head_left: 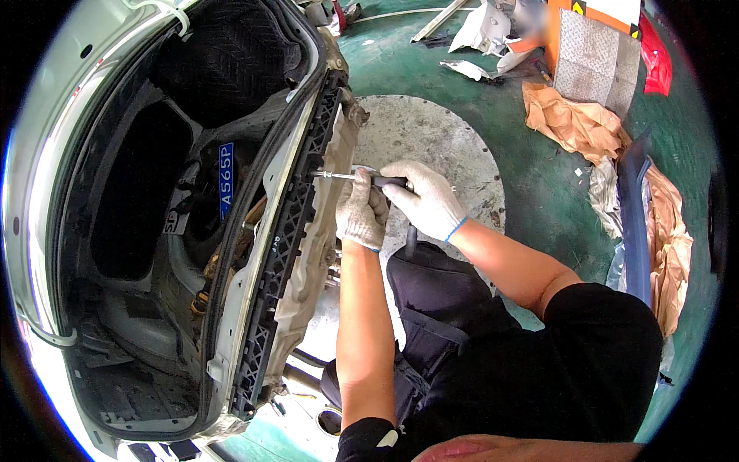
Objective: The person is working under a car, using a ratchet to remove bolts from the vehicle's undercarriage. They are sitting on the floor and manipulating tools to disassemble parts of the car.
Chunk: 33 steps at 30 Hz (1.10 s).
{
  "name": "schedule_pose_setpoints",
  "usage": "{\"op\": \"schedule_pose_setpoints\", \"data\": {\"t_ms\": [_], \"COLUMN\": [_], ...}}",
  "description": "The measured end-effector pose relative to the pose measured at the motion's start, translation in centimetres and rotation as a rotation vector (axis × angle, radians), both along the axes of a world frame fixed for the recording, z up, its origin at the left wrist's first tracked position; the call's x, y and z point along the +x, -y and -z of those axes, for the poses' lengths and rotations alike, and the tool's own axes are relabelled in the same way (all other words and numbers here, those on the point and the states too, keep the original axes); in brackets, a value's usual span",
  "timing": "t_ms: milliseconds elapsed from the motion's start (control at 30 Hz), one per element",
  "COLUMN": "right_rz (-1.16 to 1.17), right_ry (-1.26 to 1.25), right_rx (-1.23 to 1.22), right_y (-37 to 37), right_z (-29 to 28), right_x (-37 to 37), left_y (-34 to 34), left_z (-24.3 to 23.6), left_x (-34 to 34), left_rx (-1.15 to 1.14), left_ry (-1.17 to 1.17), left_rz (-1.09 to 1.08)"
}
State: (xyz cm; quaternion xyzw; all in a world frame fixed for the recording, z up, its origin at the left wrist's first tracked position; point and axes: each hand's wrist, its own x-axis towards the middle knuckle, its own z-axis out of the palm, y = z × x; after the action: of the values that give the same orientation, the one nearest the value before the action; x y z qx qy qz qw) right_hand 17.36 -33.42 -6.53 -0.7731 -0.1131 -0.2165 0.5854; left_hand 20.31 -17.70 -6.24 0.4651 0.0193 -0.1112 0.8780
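A screwdriver (335, 175) with a long metal shaft and a dark handle lies level between both hands and the car. Its tip meets the black lattice-like plastic strip (254, 350) along the car's rear edge. Whether the tip sits on a fastener is too small to tell. My left hand (362, 215), in a whitish knit glove, closes its fingers round the shaft near the handle. Wrapped over the handle's back end is my right hand (431, 202), gloved alike with a blue cuff edge. The gloves partly hide the handle.
The open car trunk (138, 323) fills the left, with a blue plate (225, 181) inside. Crumpled brown paper (573, 123) and a long dark-blue panel (635, 223) lie on the green floor at right. Broken white parts (481, 31) and an orange stand (553, 38) are farther off.
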Motion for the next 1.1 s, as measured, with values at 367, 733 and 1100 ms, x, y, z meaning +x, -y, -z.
{"op": "schedule_pose_setpoints", "data": {"t_ms": [367, 733, 1100], "right_rz": [-0.088, -0.202, -0.277], "right_ry": [-0.301, -0.441, -0.586], "right_rx": [0.203, 0.380, 0.624], "right_y": [-0.2, 0.3, -0.9], "right_z": [-2.3, -1.4, -1.3], "right_x": [-0.8, 0.2, 0.5], "left_y": [0.2, -0.1, -0.2], "left_z": [-0.5, -0.1, -1.0], "left_x": [-0.4, -0.4, -0.5], "left_rx": [-0.055, -0.082, -0.037], "left_ry": [-0.040, 0.012, 0.012], "left_rz": [0.002, 0.054, 0.019]}}
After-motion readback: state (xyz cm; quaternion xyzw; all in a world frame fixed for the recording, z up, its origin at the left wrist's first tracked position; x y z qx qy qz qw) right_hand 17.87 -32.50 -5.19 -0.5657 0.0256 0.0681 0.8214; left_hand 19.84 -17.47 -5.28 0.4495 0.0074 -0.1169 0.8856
